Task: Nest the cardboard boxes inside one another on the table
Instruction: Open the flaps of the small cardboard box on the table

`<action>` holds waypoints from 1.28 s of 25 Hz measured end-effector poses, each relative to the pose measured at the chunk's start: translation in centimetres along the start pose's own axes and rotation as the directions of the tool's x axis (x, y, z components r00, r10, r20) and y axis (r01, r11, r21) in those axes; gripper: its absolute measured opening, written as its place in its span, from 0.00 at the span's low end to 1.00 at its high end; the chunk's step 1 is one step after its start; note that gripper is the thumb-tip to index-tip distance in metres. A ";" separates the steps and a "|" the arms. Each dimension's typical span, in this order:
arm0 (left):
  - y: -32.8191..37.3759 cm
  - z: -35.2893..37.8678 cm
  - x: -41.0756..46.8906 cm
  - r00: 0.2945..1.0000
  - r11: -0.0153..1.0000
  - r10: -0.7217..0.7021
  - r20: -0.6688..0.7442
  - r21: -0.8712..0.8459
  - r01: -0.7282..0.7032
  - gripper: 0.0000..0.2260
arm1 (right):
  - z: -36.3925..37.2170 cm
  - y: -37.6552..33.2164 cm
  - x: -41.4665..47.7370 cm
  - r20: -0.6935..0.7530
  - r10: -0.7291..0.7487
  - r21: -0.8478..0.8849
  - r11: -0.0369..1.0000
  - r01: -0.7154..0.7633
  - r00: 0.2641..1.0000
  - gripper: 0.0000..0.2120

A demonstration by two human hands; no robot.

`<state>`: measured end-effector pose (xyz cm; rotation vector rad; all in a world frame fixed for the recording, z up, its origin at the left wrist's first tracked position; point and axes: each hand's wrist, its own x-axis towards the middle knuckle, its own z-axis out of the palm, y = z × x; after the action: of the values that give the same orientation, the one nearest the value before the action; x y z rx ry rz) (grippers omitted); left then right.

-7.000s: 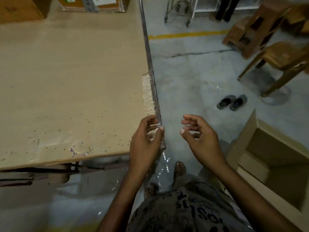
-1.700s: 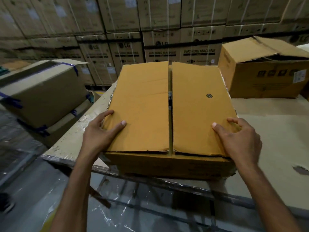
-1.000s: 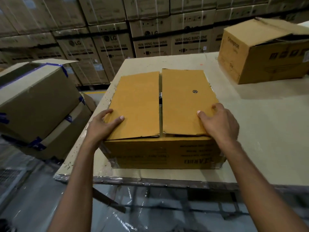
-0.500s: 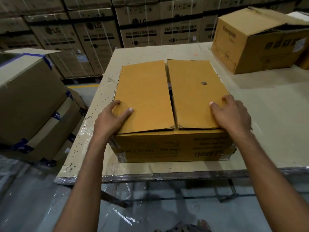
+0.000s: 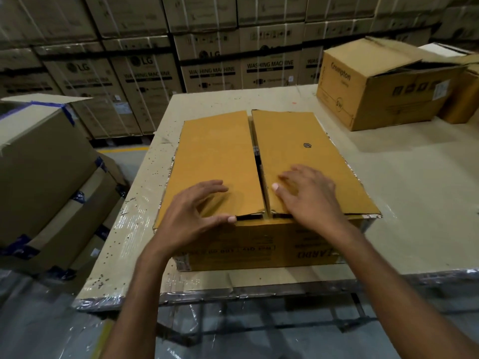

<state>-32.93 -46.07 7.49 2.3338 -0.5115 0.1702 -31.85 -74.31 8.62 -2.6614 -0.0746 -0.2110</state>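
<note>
On the near corner of the desk (image 5: 414, 203) sits the flat cardboard box (image 5: 259, 237), its two top flaps lying closed. Left hand (image 5: 191, 216) hooks its thumb under the left flap's front edge, fingers spread wide above; right hand (image 5: 308, 198) rests open on the right flap, holding nothing, probably steadying it for opening. A second, taller box (image 5: 381, 86) stands well apart, likely the nesting partner.

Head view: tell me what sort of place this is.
Likely an appliance warehouse: a wall of stacked LG washing machine cartons, a cardboard-topped packing table, and taped boxes stacked on the concrete floor.
</note>
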 end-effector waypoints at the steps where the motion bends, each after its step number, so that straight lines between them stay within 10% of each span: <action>1: 0.0 -0.2 -0.4 1.000 1.000 0.008 -0.030 -0.014 -0.008 0.31 | 0.6 -1.3 -0.1 0.021 -0.066 0.012 0.998 0.066 0.998 0.23; 6: -0.6 -1.0 -3.6 0.944 0.997 0.070 -0.324 0.009 -0.071 0.24 | 1.1 -5.1 0.7 -0.112 -0.061 0.355 0.930 0.097 0.992 0.18; 12: -0.1 -2.3 -5.8 0.642 0.999 0.054 -0.765 0.045 -0.030 0.10 | 0.6 -11.6 2.4 -0.103 -0.267 0.855 0.468 0.222 0.958 0.22; 15: 0.2 -3.5 -6.7 0.654 0.997 -0.009 -0.756 -0.061 -0.057 0.15 | 2.7 -15.9 2.2 -0.078 -0.424 0.882 0.393 0.261 0.902 0.30; 23: -3.4 -3.5 -8.7 0.376 0.925 -0.197 -0.905 -0.044 0.378 0.21 | 10.8 -18.6 1.4 0.221 -0.477 0.437 0.828 0.351 0.851 0.24; 28: -6.9 -1.2 -10.2 0.614 0.822 -0.422 -0.667 0.004 0.569 0.06 | 11.9 -18.8 0.9 0.262 -0.518 0.197 0.855 0.480 0.814 0.20; 32: -5.6 -1.4 -10.3 0.575 0.815 -0.549 -0.607 -0.238 0.528 0.10 | 9.9 -18.1 -0.3 0.178 -0.530 0.226 0.842 0.490 0.829 0.18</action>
<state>-40.02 -38.19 2.19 2.0914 0.5611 0.6501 -32.40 -53.71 7.91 -2.4246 -0.8549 -0.0523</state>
